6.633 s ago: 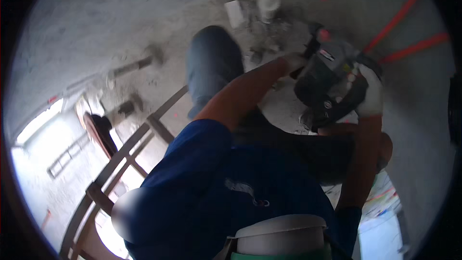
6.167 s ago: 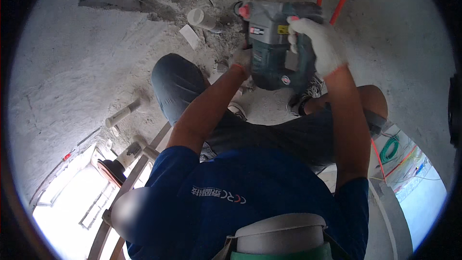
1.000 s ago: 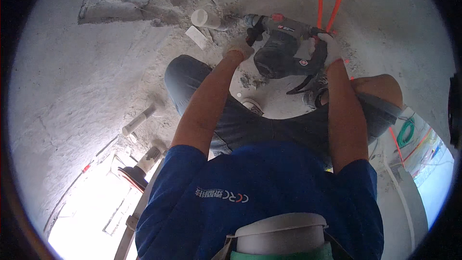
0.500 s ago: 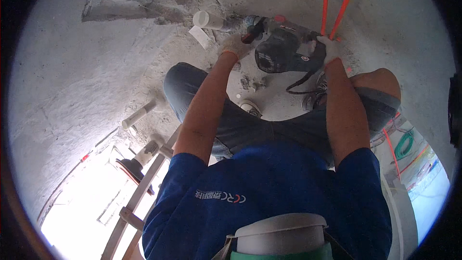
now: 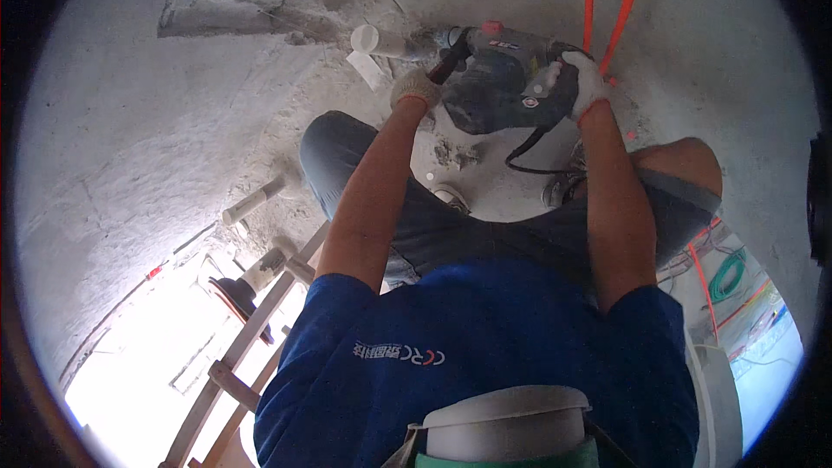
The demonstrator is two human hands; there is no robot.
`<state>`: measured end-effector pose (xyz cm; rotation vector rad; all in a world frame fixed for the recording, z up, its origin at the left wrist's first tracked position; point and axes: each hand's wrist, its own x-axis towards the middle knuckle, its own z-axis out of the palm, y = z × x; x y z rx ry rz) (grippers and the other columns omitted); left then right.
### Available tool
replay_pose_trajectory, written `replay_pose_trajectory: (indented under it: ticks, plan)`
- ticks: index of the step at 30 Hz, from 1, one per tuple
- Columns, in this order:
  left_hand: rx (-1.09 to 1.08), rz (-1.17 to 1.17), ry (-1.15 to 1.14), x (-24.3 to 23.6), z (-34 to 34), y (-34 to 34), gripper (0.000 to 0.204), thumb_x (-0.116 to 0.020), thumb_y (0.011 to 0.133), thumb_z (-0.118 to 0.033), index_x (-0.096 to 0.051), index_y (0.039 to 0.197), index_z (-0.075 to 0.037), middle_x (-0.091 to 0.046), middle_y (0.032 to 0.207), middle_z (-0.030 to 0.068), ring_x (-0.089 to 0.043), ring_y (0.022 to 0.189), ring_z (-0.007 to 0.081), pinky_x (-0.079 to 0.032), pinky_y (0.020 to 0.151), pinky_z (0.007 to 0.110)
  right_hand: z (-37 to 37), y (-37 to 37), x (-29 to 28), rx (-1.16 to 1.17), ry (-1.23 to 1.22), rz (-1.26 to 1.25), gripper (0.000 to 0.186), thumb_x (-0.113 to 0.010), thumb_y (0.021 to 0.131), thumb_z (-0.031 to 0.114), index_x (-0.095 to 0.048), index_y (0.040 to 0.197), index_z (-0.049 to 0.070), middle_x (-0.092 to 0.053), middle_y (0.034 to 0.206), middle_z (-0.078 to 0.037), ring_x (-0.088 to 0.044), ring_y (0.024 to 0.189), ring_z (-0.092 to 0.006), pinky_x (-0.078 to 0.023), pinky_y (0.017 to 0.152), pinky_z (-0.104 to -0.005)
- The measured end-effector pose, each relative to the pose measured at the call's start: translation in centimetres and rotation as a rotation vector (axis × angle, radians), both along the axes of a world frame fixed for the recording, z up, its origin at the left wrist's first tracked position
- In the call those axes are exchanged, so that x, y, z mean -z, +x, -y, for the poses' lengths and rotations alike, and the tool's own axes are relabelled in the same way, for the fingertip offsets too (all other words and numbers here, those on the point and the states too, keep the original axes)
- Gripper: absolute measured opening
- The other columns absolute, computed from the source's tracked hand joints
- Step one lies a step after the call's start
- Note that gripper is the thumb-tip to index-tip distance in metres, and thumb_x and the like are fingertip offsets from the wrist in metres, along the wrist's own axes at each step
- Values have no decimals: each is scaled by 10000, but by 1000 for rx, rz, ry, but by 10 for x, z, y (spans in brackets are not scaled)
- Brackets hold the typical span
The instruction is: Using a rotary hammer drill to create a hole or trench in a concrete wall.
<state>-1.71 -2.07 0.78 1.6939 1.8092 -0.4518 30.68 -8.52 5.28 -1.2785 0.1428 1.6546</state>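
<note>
My gloved left hand (image 5: 415, 89) is closed on the side handle of a dark grey-green rotary hammer (image 5: 485, 95). My gloved right hand (image 5: 582, 80) grips its rear handle. The tool lies sideways between my hands, its front end pointing left beside a white pipe stub (image 5: 386, 42); where its tip meets the surface is too small to tell. A pale flat scrap (image 5: 370, 71) lies below the stub, and broken rubble (image 5: 459, 154) is under the tool. A black cable (image 5: 524, 165) loops down from the handle toward my shoe.
Two orange conduits (image 5: 622, 13) rise behind the tool. A chiselled recess (image 5: 225, 9) is at upper left. My bent knees frame the work. Short pipes (image 5: 251, 204) and a wooden ladder-like frame (image 5: 208, 399) stand at lower left; a green hose coil (image 5: 728, 273) lies at right.
From 6.2 seconds ago the tool has gone lower and turned, its front further left toward the pipe stub. Over the last second it has shifted slightly, with both hands still on it.
</note>
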Motion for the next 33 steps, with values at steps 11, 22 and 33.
replay_pose_trajectory:
  ticks: [11,22,33]
  plan:
    - [-260,692,-384,47,24,-5,415,-743,806,-233,-653,1155,-27,-722,987,127,-697,903,289,-568,707,436,-19,-89,-131,-531,312,637,299,-673,849,303,-693,881,6,-676,785,-77,-653,661,-164,-498,598,-324]
    - [88,364,-299,-6,46,41,578,-723,745,-448,-694,1100,8,-700,1062,223,-674,1010,361,-517,876,418,29,-22,-126,-225,179,377,223,-632,863,189,-629,1021,32,-646,830,-68,-626,675,-167,-529,601,-304]
    - [-103,378,-234,32,23,15,491,-712,737,-343,-677,1135,-57,-695,1127,168,-656,1086,330,-513,917,420,33,-24,-45,-120,162,113,184,-651,840,195,-664,937,40,-650,739,-62,-617,594,-192,-506,561,-313]
